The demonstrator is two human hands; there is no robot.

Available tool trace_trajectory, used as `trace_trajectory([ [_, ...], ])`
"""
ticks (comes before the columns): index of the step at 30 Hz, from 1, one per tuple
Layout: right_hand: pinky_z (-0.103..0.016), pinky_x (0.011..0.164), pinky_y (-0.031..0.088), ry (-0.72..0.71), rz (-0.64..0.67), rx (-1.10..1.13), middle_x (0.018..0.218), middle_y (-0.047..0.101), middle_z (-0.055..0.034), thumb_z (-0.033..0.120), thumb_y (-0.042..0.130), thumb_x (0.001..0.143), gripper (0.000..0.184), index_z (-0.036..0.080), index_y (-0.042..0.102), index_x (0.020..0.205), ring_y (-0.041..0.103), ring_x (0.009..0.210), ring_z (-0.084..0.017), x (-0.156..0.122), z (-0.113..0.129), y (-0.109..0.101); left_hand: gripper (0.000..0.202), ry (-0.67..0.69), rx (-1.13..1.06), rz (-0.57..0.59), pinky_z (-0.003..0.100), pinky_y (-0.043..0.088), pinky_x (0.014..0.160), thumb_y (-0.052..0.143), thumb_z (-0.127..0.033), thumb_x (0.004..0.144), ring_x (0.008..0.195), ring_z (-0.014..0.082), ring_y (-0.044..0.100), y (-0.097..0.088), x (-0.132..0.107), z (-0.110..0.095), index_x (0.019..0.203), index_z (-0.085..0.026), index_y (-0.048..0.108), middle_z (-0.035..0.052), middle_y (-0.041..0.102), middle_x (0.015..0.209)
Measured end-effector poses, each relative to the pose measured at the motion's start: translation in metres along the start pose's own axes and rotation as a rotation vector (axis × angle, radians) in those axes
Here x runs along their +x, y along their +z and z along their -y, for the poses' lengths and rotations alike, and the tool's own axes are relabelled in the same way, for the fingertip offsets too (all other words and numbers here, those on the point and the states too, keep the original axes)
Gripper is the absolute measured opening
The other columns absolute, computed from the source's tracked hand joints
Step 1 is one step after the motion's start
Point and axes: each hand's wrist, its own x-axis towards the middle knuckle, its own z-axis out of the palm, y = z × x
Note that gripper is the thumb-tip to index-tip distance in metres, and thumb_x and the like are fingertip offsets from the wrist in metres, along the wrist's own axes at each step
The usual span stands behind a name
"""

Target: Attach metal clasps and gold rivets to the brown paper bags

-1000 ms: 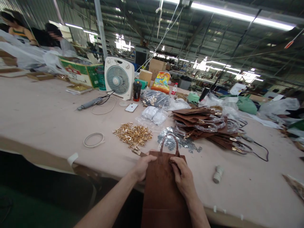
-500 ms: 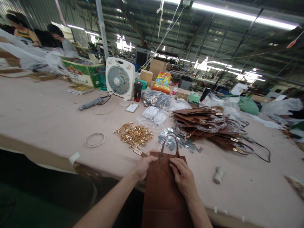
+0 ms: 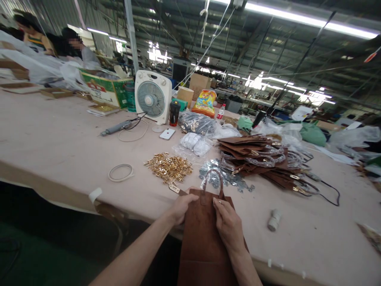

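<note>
A brown suede bag (image 3: 202,234) lies over the near edge of the pink table (image 3: 53,139), its looped handle (image 3: 212,180) wrapped in clear plastic. My left hand (image 3: 178,208) grips the bag's top left edge, fingers curled on it, by a strap with a gold tab (image 3: 175,188). My right hand (image 3: 228,224) rests on the bag's upper right with the fingers pressed down near the handle's base. Just beyond lie a heap of gold metal fittings (image 3: 169,167) and a scatter of silver metal pieces (image 3: 226,178).
A stack of brown bags (image 3: 262,159) lies right of centre. Also on the table: a white fan (image 3: 153,97), a phone (image 3: 166,134), an electric screwdriver (image 3: 114,128), a tape ring (image 3: 120,172), a white roll (image 3: 274,219), bagged parts (image 3: 195,124). People sit at the far left.
The view has shifted slightly. My right hand's fingers have slid a little up the bag toward the handle. My left hand keeps its grip.
</note>
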Motion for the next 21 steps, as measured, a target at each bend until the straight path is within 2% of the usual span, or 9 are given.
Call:
trace_trajectory([
  [5,-0.035,0.09,0.059,0.017,-0.019,-0.031,0.116,0.073,-0.0088,0.021,0.046,0.107,0.034,0.026,0.072,0.129,0.072,0.103,-0.023,0.0,0.007,0.003,0.023,-0.002,-0.007,-0.004,0.032,0.057,0.081,0.075,-0.016,0.07,0.08,0.0224,0.073,-0.001,0.0,0.0,0.091,-0.016,0.066,0.0047,0.075,0.084],
  [12,-0.028,0.07,0.055,0.037,-0.014,-0.292,0.11,0.074,-0.008,0.016,0.045,0.104,0.037,0.025,0.071,0.127,0.072,0.092,-0.022,-0.003,0.02,0.006,0.022,-0.001,0.004,-0.006,0.033,0.058,0.08,0.072,-0.015,0.07,0.079,0.0228,0.074,0.003,-0.003,-0.002,0.091,-0.016,0.065,0.0059,0.077,0.086],
  [17,-0.037,0.078,0.059,-0.03,0.02,-0.364,0.111,0.074,-0.0102,0.006,0.042,0.093,0.05,0.025,0.068,0.131,0.07,0.096,-0.027,-0.009,0.025,0.009,0.021,-0.002,0.051,-0.041,0.031,0.056,0.074,0.071,-0.014,0.068,0.073,0.0209,0.071,-0.003,0.004,0.004,0.088,-0.017,0.064,0.0034,0.074,0.078],
  [21,-0.046,0.086,0.059,-0.157,-0.023,-0.287,0.118,0.073,-0.0113,0.004,0.043,0.084,0.069,0.028,0.06,0.146,0.07,0.103,-0.032,-0.018,0.018,0.008,0.02,0.049,0.092,-0.138,0.029,0.052,0.066,0.068,-0.016,0.064,0.064,0.0183,0.065,-0.008,0.009,0.017,0.084,-0.017,0.065,0.0019,0.069,0.072],
])
